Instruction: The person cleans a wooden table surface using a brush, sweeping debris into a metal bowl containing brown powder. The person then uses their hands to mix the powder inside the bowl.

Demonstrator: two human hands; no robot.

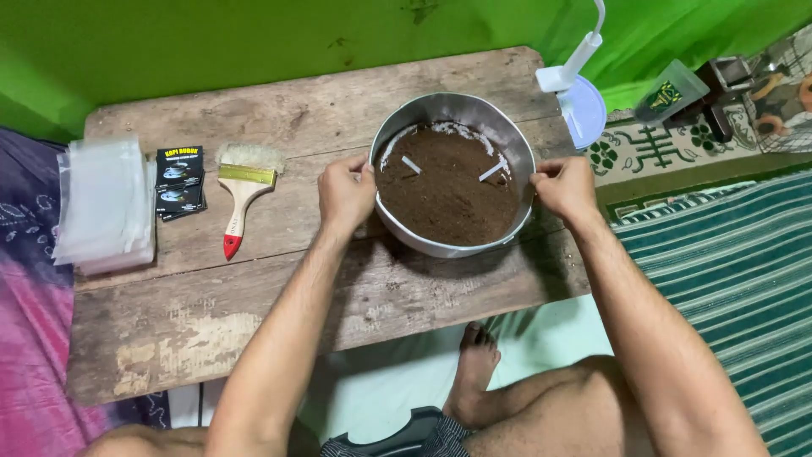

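A round metal sieve (440, 108) filled with fine brown powder (444, 190) sits on a worn wooden table (254, 305). Two small white sticks (491, 172) lie in the powder near its far side. My left hand (345, 190) grips the sieve's left rim, fingers curled over the edge. My right hand (565, 186) grips the right rim in the same way. The sieve looks slightly tilted toward me.
A paintbrush (239, 190) with a wooden handle and red tip lies left of the sieve. Beside it are black printed sachets (179, 179) and a stack of clear plastic bags (106, 203). A white lamp base (579, 93) stands at the table's far right corner.
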